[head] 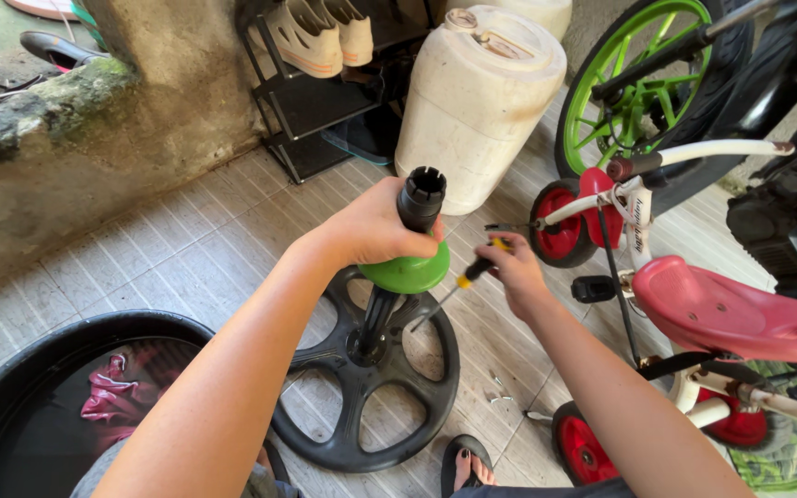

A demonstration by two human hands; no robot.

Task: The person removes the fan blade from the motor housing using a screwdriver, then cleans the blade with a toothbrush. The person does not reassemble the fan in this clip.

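Note:
My left hand (371,226) grips a black tube (420,198) with a notched top, just above a green dome-shaped collar (410,274). The tube stands upright on a black spoked round base (366,383) lying on the tiled floor. My right hand (512,267) holds a screwdriver with a yellow and black handle (479,267), its shaft pointing down-left toward the tube below the green collar. The tip is close to the tube; contact cannot be told.
A red and white child's tricycle (694,304) stands to the right. Behind are a white plastic jerrycan (477,101), a black shoe rack (311,101) and a green-rimmed motorcycle wheel (634,83). A black basin with pink cloth (66,387) sits bottom left. My sandalled foot (466,466) is below.

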